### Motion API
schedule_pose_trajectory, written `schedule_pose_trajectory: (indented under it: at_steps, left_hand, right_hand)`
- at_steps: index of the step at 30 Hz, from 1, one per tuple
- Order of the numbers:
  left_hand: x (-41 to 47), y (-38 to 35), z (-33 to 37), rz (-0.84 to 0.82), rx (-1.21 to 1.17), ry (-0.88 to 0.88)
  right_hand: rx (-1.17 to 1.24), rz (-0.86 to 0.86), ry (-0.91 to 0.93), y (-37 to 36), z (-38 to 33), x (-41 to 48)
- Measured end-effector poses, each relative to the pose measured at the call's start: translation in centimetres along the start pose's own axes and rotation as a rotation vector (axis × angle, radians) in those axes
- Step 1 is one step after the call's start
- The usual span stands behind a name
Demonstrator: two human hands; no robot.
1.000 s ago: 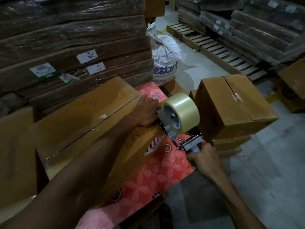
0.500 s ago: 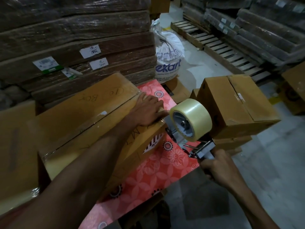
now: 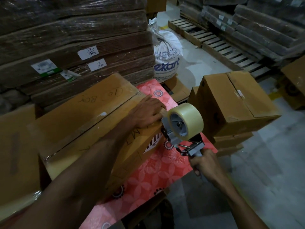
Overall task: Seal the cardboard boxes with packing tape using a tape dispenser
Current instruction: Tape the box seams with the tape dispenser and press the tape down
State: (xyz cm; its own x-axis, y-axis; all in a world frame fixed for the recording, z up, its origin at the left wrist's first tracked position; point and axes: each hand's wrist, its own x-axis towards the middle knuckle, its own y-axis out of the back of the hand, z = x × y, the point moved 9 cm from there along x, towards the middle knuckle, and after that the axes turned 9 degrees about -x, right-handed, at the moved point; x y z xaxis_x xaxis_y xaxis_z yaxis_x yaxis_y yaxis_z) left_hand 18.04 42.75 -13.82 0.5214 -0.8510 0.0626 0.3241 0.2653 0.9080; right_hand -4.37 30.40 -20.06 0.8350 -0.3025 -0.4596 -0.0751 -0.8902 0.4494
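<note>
**Item 1.** Long brown cardboard box (image 3: 85, 123), handwriting on the lid, lying along the left edge of the table's pink flower-printed surface (image 3: 158, 167). We note a glossy strip of tape along its centre seam.

**Item 2.** Metal hand-held tape dispenser (image 3: 179, 139) carrying a wide roll of clear packing tape (image 3: 189, 123). Its nose sits against the box's right end, above the middle of the surface.

**Item 3.** Left hand (image 3: 146, 113), fingers straight and flat, pressing the lid at that same end, just beside the dispenser.

**Item 4.** Right hand (image 3: 203, 164), fingers clenched round the dispenser's handle, near the surface's right edge.

**Handling note.** We judge the step to be carrying tape over the end edge. We advise keeping the strip taut and in line with the seam, pressing down firmly, and tearing against the blade with fingers clear.

**Item 5.** Second brown cardboard box (image 3: 234, 103), off the right edge, flaps unsealed.
</note>
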Motion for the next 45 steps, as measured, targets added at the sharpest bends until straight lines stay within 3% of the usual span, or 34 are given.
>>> schedule_pose_trajectory:
  at_steps: [3, 6, 9, 12, 17, 20, 24, 29, 31, 33, 35, 37, 39, 41, 42, 45]
  left_hand:
    - [0.0, 0.1, -0.3, -0.003, -0.009, 0.027]
    - [0.1, 0.1, -0.1, -0.004, 0.023, 0.027]
    - [0.2, -0.2, 0.4, -0.024, 0.101, 0.015]
    - [0.4, -0.4, 0.6, -0.028, 0.160, 0.048]
    - [0.5, -1.5, 1.5, -0.013, 0.217, 0.140]
    - [0.3, -2.3, 2.1, -0.022, 0.229, 0.217]
    - [-0.1, -2.1, 3.4, -0.004, 0.205, 0.286]
    - [-0.6, -2.4, 5.4, 0.070, 0.273, 0.245]
    - [-0.6, -2.4, 5.5, 0.093, 0.298, 0.223]
    - [-0.6, -2.4, 4.8, 0.034, 0.267, 0.229]
    - [-0.7, -1.6, 3.9, -0.017, 0.105, 0.223]
    - [-1.1, 0.9, 2.6, 0.028, -0.223, 0.244]
    - [-2.1, 4.8, -0.5, 0.197, -0.399, 0.287]
    - [-3.3, 8.2, -5.4, 0.330, -0.275, 0.372]
    - [-3.7, 9.1, -8.1, 0.316, -0.204, 0.427]
    - [-3.7, 9.2, -13.8, 0.098, -0.033, 0.523]
  right_hand:
    - [0.182, -0.018, -0.044, -1.0, 0.9, 0.8]
    - [0.345, 0.025, -0.214, -2.3, 4.1, 1.2]
    - [0.368, 0.130, -0.335, -2.2, 7.7, 1.8]
    - [0.245, 0.286, -0.337, -0.6, 9.0, 3.3]
    - [-0.156, 0.453, -0.199, 1.3, 7.0, 5.4]
    - [-0.284, 0.419, -0.100, 0.6, 7.0, 7.3]
    - [-0.389, 0.357, -0.173, -0.5, 9.3, 8.7]
    - [-0.435, 0.315, -0.180, -0.9, 11.2, 9.2]
    - [-0.556, 0.281, -0.184, -0.7, 10.6, 9.0]
    - [-0.851, 0.276, -0.110, 0.0, 8.0, 8.7]
    - [-1.044, 0.386, -0.064, 1.9, 2.6, 7.5]
    - [-1.065, 0.486, 0.077, 2.8, -4.8, 7.0]
    - [-1.022, 0.494, 0.329, 1.8, -13.6, 7.2]
    - [-0.849, 0.436, 0.637, -1.0, -21.3, 8.0]
    - [-0.800, 0.366, 0.754, -3.0, -24.2, 8.8]
    - [-0.891, 0.160, 0.942, -9.5, -29.3, 13.8]
